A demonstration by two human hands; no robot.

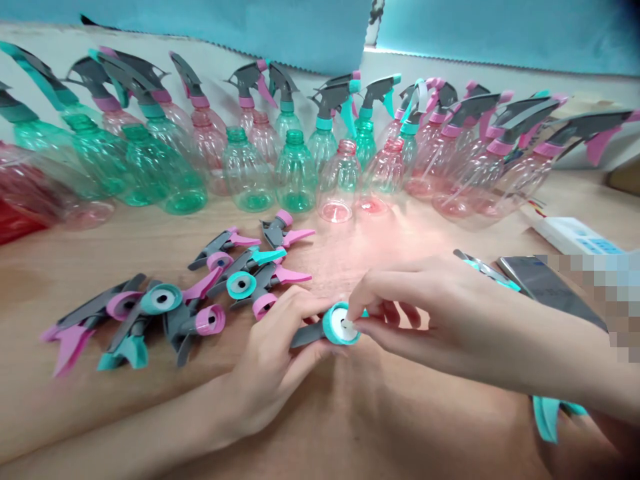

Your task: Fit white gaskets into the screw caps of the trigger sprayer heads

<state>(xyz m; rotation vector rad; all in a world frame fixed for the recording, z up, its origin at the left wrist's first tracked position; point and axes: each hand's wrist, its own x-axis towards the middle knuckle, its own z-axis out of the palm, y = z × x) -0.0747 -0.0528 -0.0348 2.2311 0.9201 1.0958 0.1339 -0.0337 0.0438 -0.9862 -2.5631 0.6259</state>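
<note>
My left hand (pixel 273 350) is closed round a grey trigger spray head (pixel 307 335), whose teal collar faces up toward me. Inside that collar shows a white disc with a dark hole in its centre. Thumb and forefinger of my right hand (pixel 400 310) pinch a small whitish piece (pixel 351 325) at the collar's opening; its exact kind is too small to tell. Left of my hands lies a loose group of spray heads, among them a teal-collared one (pixel 242 285) and a pink-collared one (pixel 210 321).
Clear green bottles (pixel 296 173) and pink bottles (pixel 340 183) stand along the back, several with spray heads on. At right lie a dark phone (pixel 550 287), a white device (pixel 575 235) and, nearer me, a teal trigger part (pixel 546 420). Red material (pixel 20 207) sits at far left.
</note>
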